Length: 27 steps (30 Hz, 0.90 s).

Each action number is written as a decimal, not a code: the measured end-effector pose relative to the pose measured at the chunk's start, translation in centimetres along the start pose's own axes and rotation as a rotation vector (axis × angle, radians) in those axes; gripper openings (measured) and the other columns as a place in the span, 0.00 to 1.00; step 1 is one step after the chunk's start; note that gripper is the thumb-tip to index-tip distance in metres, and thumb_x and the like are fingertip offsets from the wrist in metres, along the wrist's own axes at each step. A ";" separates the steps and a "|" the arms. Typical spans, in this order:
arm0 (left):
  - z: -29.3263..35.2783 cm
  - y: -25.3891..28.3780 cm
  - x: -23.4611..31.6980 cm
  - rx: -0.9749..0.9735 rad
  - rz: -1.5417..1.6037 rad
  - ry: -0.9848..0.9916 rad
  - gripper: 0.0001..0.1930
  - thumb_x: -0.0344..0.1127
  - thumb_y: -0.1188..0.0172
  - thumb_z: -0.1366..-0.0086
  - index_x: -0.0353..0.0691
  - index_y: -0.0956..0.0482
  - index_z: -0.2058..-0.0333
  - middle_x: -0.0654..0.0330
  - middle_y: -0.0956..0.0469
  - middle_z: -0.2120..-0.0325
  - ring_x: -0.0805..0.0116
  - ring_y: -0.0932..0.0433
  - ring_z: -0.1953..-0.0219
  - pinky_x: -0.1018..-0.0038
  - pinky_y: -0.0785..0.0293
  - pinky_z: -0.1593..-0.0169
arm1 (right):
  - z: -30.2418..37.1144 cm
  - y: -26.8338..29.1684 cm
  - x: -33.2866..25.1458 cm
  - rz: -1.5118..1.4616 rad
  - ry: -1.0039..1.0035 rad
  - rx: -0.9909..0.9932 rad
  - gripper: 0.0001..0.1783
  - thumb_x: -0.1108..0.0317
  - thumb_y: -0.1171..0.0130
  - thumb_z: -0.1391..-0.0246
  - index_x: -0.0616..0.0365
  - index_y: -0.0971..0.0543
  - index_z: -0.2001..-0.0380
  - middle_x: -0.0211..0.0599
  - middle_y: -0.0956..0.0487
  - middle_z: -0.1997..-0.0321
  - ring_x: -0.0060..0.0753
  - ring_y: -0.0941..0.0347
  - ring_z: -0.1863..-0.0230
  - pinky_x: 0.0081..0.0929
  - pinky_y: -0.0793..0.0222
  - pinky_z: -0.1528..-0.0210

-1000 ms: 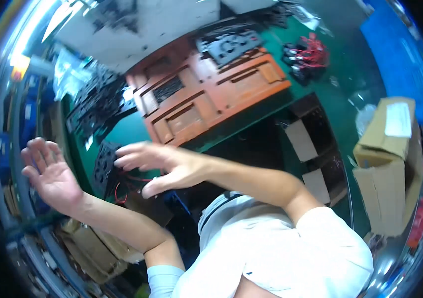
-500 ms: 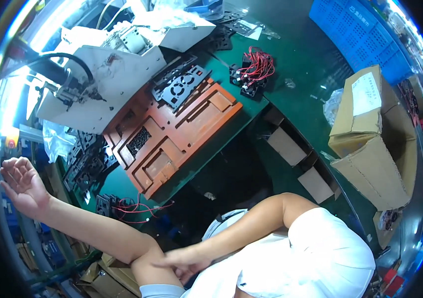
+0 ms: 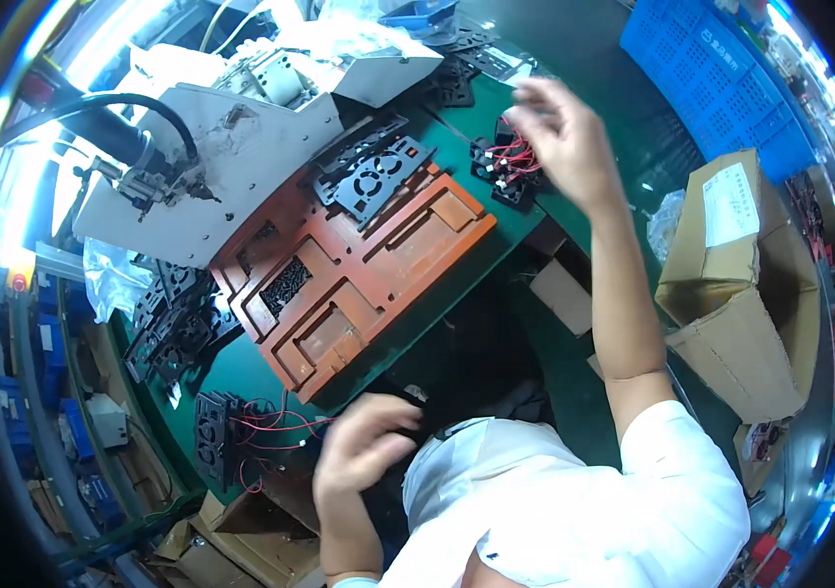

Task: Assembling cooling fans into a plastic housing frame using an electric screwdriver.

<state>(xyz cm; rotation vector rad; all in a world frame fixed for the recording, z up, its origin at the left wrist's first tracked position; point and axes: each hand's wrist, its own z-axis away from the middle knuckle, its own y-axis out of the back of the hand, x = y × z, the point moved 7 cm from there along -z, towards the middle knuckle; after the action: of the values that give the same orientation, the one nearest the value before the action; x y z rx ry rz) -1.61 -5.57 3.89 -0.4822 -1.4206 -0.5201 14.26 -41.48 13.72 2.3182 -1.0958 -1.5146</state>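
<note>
My right hand (image 3: pixel 564 137) is stretched out over the bundle of small black fans with red wires (image 3: pixel 511 171) on the green bench, covering part of it. Its fingers are loosely bent and apart, a little blurred, with nothing seen in them. Low in front of my body hovers my left hand (image 3: pixel 364 446), smeared by motion, thumb and fingers apart and no object visible. Left of it a black fan unit (image 3: pixel 212 441) with red wires lies at the bench edge. An orange fixture plate (image 3: pixel 408 274) holds a pocket of small dark screws (image 3: pixel 285 284); a black vented metal panel (image 3: pixel 376 179) rests on it.
A white machine (image 3: pixel 231 157) with a dark tool head (image 3: pixel 158 176) stands behind the fixture. More black panels (image 3: pixel 177 323) are stacked at left. On the right are an open cardboard box (image 3: pixel 707 255) and a blue perforated crate (image 3: pixel 707 78). Another carton (image 3: pixel 261 539) sits below left.
My right hand has moved from beside my left elbow up and across to the fan bundle. My left hand has come down from the far left to in front of my body.
</note>
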 end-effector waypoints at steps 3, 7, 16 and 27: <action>1.1 -6.2 -4.9 -0.391 0.017 0.167 0.22 0.44 0.35 0.30 0.33 0.19 0.46 0.50 0.18 0.55 0.61 0.18 0.51 0.67 0.21 0.49 | -1.4 2.1 5.7 0.151 -0.039 0.064 0.27 0.61 0.30 0.40 0.62 0.22 0.42 0.43 0.20 0.43 0.39 0.24 0.40 0.33 0.26 0.40; 1.4 -8.3 -7.0 -0.508 -0.070 0.126 0.24 0.49 0.36 0.29 0.35 0.19 0.44 0.49 0.18 0.53 0.58 0.17 0.52 0.67 0.20 0.51 | -0.7 0.9 8.8 0.231 -0.131 0.001 0.30 0.55 0.28 0.43 0.56 0.22 0.41 0.44 0.24 0.40 0.42 0.27 0.38 0.37 0.30 0.38; 0.2 -9.5 -9.0 -0.530 -0.189 0.154 0.27 0.53 0.38 0.29 0.39 0.20 0.42 0.47 0.18 0.50 0.55 0.18 0.50 0.65 0.19 0.50 | -2.5 1.0 11.7 0.263 -0.187 -0.054 0.22 0.65 0.29 0.47 0.60 0.19 0.49 0.43 0.16 0.60 0.37 0.19 0.55 0.32 0.26 0.48; -0.2 -9.3 -8.7 -0.485 -0.215 0.146 0.27 0.51 0.37 0.30 0.39 0.21 0.41 0.48 0.20 0.51 0.57 0.18 0.54 0.66 0.20 0.52 | -1.5 -8.0 4.2 0.948 0.057 -0.571 0.37 0.52 0.23 0.56 0.47 0.22 0.41 0.41 0.22 0.40 0.51 0.38 0.28 0.58 0.51 0.25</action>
<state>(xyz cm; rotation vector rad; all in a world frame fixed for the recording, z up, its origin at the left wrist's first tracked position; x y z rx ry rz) -7.78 -12.67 -4.69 -0.6644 -1.2081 -1.0649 20.31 -38.79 7.40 1.1665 -1.2516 -1.1346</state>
